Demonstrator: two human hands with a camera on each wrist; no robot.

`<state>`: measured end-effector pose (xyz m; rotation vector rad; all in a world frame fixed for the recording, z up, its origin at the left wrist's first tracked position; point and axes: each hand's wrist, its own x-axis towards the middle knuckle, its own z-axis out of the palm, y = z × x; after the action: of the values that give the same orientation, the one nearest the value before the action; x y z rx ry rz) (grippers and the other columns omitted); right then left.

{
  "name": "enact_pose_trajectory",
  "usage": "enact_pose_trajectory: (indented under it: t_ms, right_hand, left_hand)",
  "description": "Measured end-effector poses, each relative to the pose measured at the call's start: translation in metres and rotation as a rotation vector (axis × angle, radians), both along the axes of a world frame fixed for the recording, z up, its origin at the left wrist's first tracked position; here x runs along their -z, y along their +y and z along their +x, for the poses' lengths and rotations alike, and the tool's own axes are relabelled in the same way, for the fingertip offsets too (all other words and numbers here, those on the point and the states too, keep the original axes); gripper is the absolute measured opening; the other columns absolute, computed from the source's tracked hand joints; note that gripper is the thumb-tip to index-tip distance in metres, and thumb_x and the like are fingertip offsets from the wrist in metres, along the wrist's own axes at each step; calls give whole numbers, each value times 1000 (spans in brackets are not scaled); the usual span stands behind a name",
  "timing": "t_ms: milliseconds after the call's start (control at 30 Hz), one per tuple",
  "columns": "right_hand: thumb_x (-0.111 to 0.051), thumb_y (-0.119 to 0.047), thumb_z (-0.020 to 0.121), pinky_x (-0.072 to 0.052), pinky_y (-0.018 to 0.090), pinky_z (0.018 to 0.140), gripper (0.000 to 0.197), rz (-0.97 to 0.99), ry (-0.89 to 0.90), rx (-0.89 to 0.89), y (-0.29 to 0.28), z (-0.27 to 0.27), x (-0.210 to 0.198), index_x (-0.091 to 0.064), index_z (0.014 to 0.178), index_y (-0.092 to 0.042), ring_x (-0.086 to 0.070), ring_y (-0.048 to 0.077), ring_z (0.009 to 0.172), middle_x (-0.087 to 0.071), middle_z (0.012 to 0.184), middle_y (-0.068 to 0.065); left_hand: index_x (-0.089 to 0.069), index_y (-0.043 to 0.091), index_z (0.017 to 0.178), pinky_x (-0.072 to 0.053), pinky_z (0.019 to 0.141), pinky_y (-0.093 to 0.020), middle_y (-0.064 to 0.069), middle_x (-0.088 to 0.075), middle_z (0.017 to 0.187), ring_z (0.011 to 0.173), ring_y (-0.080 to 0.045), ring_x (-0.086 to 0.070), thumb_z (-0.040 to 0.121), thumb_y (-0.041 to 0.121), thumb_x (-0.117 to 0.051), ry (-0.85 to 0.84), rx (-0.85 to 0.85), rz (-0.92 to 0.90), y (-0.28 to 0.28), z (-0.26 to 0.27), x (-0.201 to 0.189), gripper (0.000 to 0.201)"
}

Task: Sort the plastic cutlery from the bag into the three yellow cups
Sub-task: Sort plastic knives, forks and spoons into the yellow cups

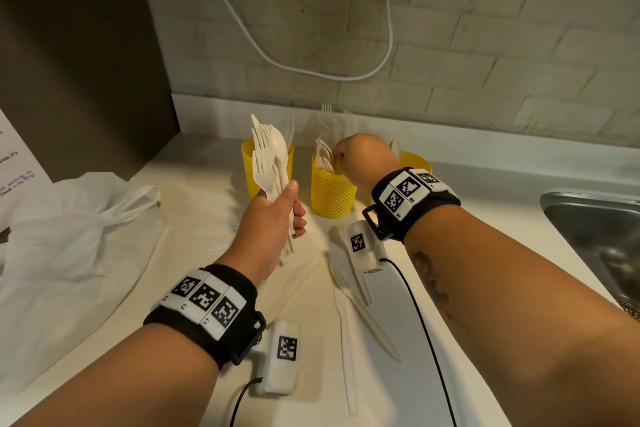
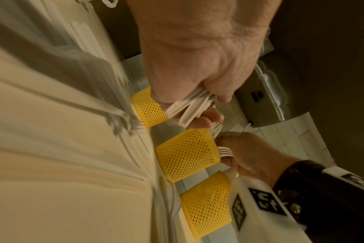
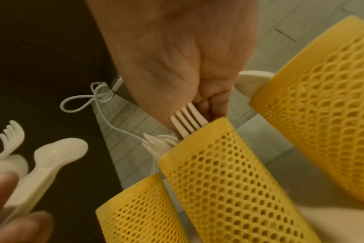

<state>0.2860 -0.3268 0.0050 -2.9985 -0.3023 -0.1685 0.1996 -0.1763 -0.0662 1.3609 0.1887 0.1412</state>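
The right hand (image 1: pixel 360 156) pinched a fork (image 3: pixel 187 121) at the middle cup (image 1: pixel 333 191); the left hand (image 1: pixel 273 222) gripped a mixed cutlery bundle (image 1: pixel 272 163), whose loose handles could slip.

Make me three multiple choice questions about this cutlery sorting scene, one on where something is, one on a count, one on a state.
1. Where is the white plastic bag?
A. In the sink
B. On the counter at the left
C. Inside a cup

2. How many yellow cups stand in the row?
A. Two
B. Three
C. Five

3. What is the left hand doing?
A. Gripping a bundle of cutlery
B. Resting flat
C. Holding a cup

Answers:
1. B, it lies crumpled left of the arms.
2. B, the left wrist view shows three.
3. A, fingers wrap the handles.
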Motion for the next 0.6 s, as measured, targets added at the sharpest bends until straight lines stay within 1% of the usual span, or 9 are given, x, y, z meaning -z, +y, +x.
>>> enact_pose_trajectory:
  t_ms: [133, 200, 267, 333, 400, 467, 500, 533, 600]
  right_hand:
    - [-28, -42, 99, -42, 40, 88, 50, -104, 65, 9, 5, 7, 4, -66, 91, -10, -59, 29, 89, -65, 90, 9]
    - [-22, -42, 101, -37, 44, 95, 43, -190, 82, 14, 5, 6, 3, -53, 87, -15, -52, 28, 93, -57, 88, 8]
    - [-21, -40, 101, -33, 48, 99, 44, -214, 113, 19, 4, 6, 2, -51, 83, -14, -47, 28, 97, -53, 87, 6]
    - [-24, -43, 100, -37, 43, 93, 50, -139, 153, 26, 3, 11, 3, -49, 70, -12, -50, 28, 87, -51, 74, 4]
    - [-28, -49, 100, -39, 34, 73, 55, -28, 177, 17, 3, 14, 2, -48, 63, -13, -51, 25, 70, -48, 65, 5]
    - [-32, -47, 100, -34, 30, 58, 55, -44, 119, -14, 3, 14, -3, -51, 62, -12, -50, 23, 64, -48, 62, 5]
    - [-36, -42, 99, -32, 29, 55, 51, -88, 72, -22, 2, 14, -7, -53, 63, -10, -50, 24, 65, -48, 62, 4]
    - [-40, -37, 97, -33, 28, 57, 44, -113, 18, -15, 1, 13, -13, -56, 68, -8, -51, 25, 67, -48, 62, 3]
    - [-45, -28, 95, -36, 31, 65, 28, -56, -105, 54, -4, 17, -26, -56, 79, -8, -49, 26, 73, -49, 69, 4]
  left_hand:
    - [-56, 8, 103, -48, 51, -22, -3, -53, 70, 52, -10, -49, 99, 35, -53, -8, -2, -13, 0, -1, -1, 27]
    - [-56, 8, 104, -48, 51, -21, -2, -53, 70, 52, -9, -49, 99, 35, -53, -14, -2, -9, 1, -1, -1, 27]
    - [-57, 9, 105, -48, 52, -21, -2, -54, 70, 52, -9, -50, 99, 36, -54, -14, 0, -3, 1, -1, 0, 27]
    - [-57, 10, 106, -49, 53, -22, -2, -55, 71, 53, -9, -50, 98, 36, -54, -10, -3, 1, 2, -1, 1, 28]
    - [-57, 9, 106, -49, 53, -22, -2, -55, 72, 53, -10, -50, 98, 36, -54, -5, -5, 5, 2, 0, 2, 28]
    - [-57, 10, 105, -49, 54, -23, -2, -56, 72, 54, -10, -51, 98, 36, -54, -3, -6, 14, 2, 0, 2, 27]
    - [-57, 10, 104, -49, 55, -24, -2, -56, 72, 54, -11, -51, 98, 36, -54, -4, -5, 20, 2, 0, 2, 27]
    - [-57, 10, 104, -49, 56, -25, -2, -57, 71, 54, -11, -52, 98, 36, -54, -5, -4, 25, 3, 0, 3, 27]
    - [-58, 10, 104, -50, 58, -27, -2, -57, 71, 55, -12, -53, 98, 37, -54, -6, -3, 31, 4, 0, 3, 28]
